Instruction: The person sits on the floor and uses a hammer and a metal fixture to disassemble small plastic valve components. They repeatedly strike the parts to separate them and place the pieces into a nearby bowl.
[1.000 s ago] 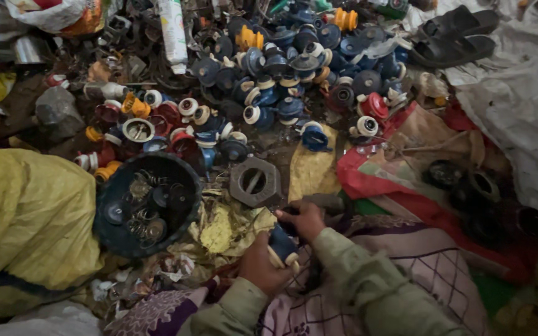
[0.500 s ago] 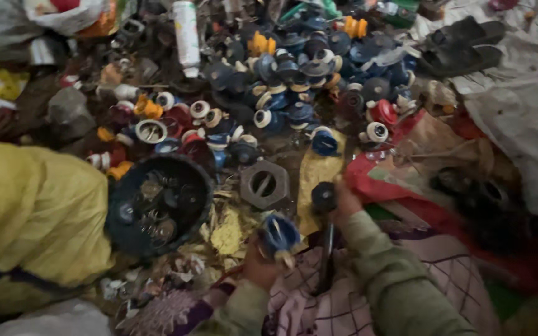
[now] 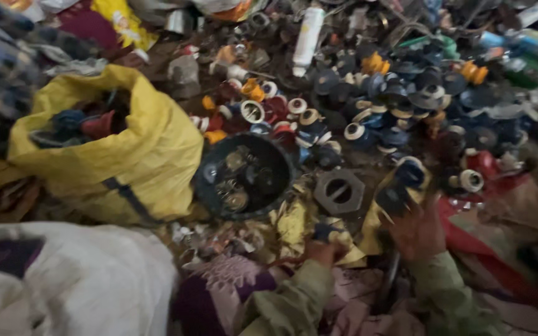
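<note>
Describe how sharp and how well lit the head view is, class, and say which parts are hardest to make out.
Head view: motion blur smears the whole frame; both hands, left and right, are soft and dim. Light is flat and low, no glare; the yellow sack is brightest. The heap of caps melts together, and the far right edge falls into shadow.

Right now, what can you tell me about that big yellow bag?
The yellow bag is a soft sack that looks like woven plastic, crumpled and slumped on the ground at the left. Its mouth gapes open toward the upper left, showing blue and red caps inside. A dark strap or stripe runs down its front. A round black tub sits right beside it, and a white sack lies below it. Neither hand touches it.
</note>
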